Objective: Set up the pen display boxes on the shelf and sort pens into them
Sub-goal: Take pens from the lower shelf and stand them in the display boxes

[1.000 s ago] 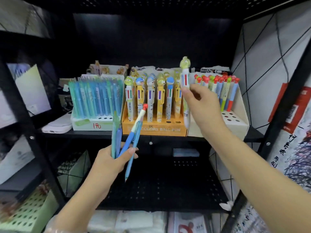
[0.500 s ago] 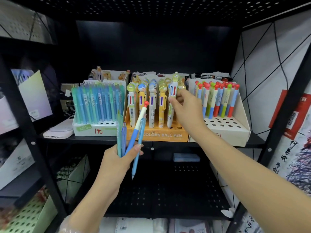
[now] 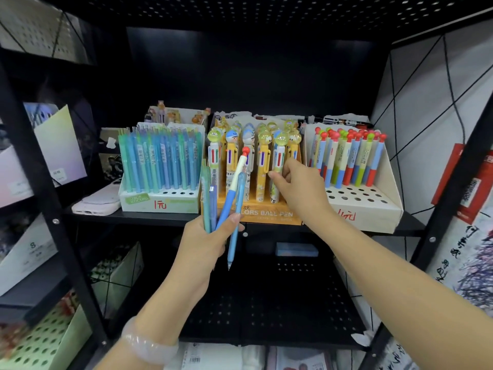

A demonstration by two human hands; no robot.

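Three pen display boxes stand in a row on the black shelf (image 3: 149,218). The left white-green box (image 3: 160,204) is packed with blue and green pens. The middle orange box (image 3: 266,215) holds cartoon-headed multicolour pens. The right white box (image 3: 373,206) has red- and green-capped pens at its back and open holes in front. My left hand (image 3: 205,239) grips a bundle of pens (image 3: 232,193) below the orange box: green, blue, and one with a red cap. My right hand (image 3: 301,188) pinches a yellow-headed multicolour pen (image 3: 279,156) standing in the orange box.
A phone in a white case (image 3: 96,202) lies left of the boxes. More pen boxes (image 3: 176,116) sit behind the front row. A small blue box (image 3: 296,249) lies on the lower shelf. A green perforated box (image 3: 40,343) is at the lower left.
My right hand has brought the yellow-headed pen down from above the boxes into the orange box. My left hand has kept its bundle in about the same place.
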